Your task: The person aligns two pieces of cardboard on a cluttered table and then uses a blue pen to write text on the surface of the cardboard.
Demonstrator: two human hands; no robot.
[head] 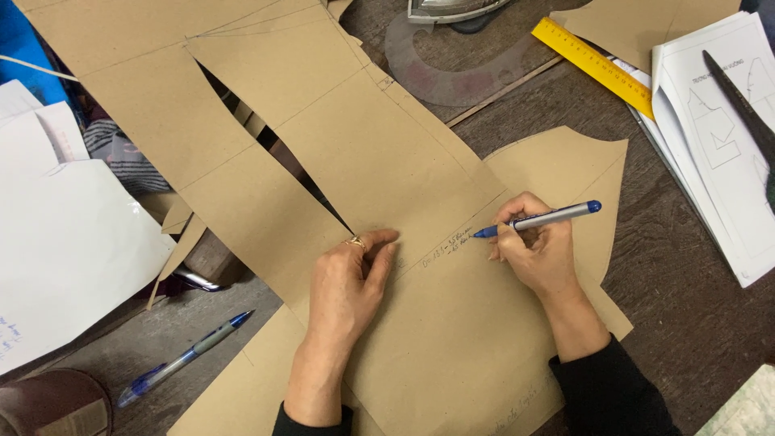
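My right hand [539,254] was closed around a silver-and-blue pen [539,218], its tip touching the brown paper pattern piece [355,153]. My left hand [349,282] held nothing; it lay flat with fingers spread, pressing the same sheet down just beside the pointed end of a long dart-shaped slit [278,149], a ring on one finger.

Status of the marking, as judged from the sheet: a short run of handwriting [446,245] already stood along a ruled pencil line, ending at the pen tip, so the note appeared partly written. Further faint writing showed near the lower edge. The outline was cut and the slit opened. I could not tell how much annotation remained.

The pattern piece lay across the middle of the dark wooden surface [686,307], overlapping a second brown piece [581,161] under my right hand. A spare blue pen [184,358] lay well apart at lower left, beside white sheets [73,242]. Beyond the piece were a clear curve template [452,77], a yellow ruler [592,64] and printed diagram pages [718,137].
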